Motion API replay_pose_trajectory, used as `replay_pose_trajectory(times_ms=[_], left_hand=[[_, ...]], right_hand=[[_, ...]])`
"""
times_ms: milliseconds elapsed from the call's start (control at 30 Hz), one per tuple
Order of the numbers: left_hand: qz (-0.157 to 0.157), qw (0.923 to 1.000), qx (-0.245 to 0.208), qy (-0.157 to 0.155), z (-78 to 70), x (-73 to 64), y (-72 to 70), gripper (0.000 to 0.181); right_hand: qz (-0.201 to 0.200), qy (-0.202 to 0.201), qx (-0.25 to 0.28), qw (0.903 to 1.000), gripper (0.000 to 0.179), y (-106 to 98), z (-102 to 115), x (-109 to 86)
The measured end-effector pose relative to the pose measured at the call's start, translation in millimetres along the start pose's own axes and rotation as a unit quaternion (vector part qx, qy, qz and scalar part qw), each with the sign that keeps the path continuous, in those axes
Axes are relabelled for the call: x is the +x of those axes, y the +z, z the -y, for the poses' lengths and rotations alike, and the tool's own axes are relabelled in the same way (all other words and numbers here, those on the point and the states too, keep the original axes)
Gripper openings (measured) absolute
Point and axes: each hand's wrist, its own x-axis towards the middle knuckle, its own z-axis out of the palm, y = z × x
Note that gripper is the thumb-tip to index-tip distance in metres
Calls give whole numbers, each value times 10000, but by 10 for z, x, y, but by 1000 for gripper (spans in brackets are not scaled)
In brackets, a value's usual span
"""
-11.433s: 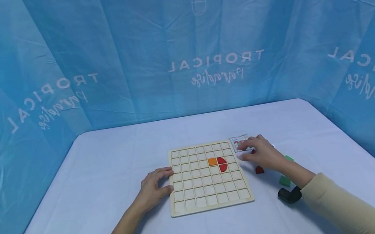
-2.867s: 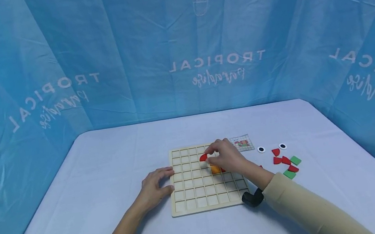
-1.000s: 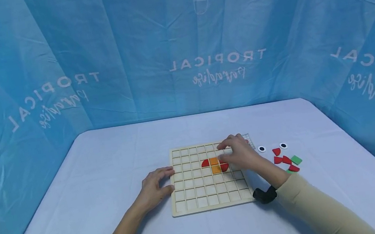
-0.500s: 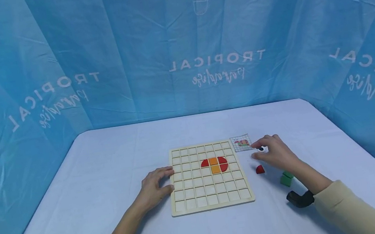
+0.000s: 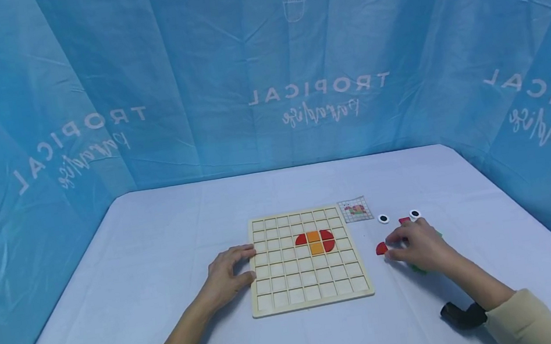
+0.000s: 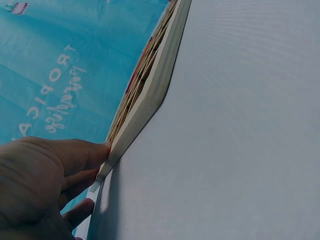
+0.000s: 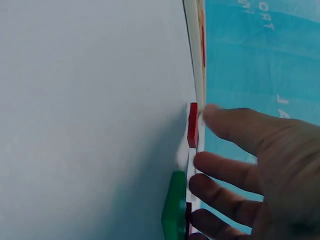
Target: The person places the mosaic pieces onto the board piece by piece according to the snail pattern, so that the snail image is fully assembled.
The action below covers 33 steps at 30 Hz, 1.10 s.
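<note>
A wooden grid board lies on the table. In its cells sit two orange squares, two red quarter-circles on their right and another red quarter-circle on the left. My left hand touches the board's left edge with thumb and fingers; the left wrist view shows the fingertips at the wooden rim. Right of the board, my right hand hovers low with thumb and forefinger apart, close to a loose red quarter-circle. That red piece stands just beside the thumb tip in the right wrist view.
A small printed picture card lies by the board's upper right corner. Two white discs with black centres, a left disc and a right disc, lie beyond my right hand. It partly covers red pieces and a green piece.
Over the earlier frames an orange square and a red quarter-circle were added to the board. My right hand has since moved right, then nearer to me, to the loose red piece; the left stays put.
</note>
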Motion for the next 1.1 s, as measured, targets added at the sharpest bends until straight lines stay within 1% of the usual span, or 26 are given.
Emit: replay_pose_trajectory(times_ms=[133, 333, 533, 633, 800, 867, 1100], left_hand=[[24, 10000, -11, -15, 5, -6, -1, 45], [30, 10000, -28, -57, -3, -10, -2, 45], [-3, 10000, -23, -66, -4, -7, 1, 46], [-20, 10000, 15, -33, -2, -11, 3, 45], [-11, 10000, -15, -6, -1, -16, 6, 45], [-8, 10000, -42, -11, 0, -13, 8, 45], [-32, 10000, 14, 26, 0, -7, 8, 45]], right_hand=[[-123, -153, -147, 9997, 36, 39, 4, -35], [-162, -456, -212, 9986, 38, 78, 52, -46], [-258, -646, -299, 9971, 35, 120, 77, -41], [-328, -641, -347, 9968, 33, 129, 67, -36], [-374, -383, -330, 9980, 32, 136, 29, -28], [-399, -343, -291, 9982, 31, 137, 16, -26], [-565, -535, -258, 9966, 27, 140, 0, -27]])
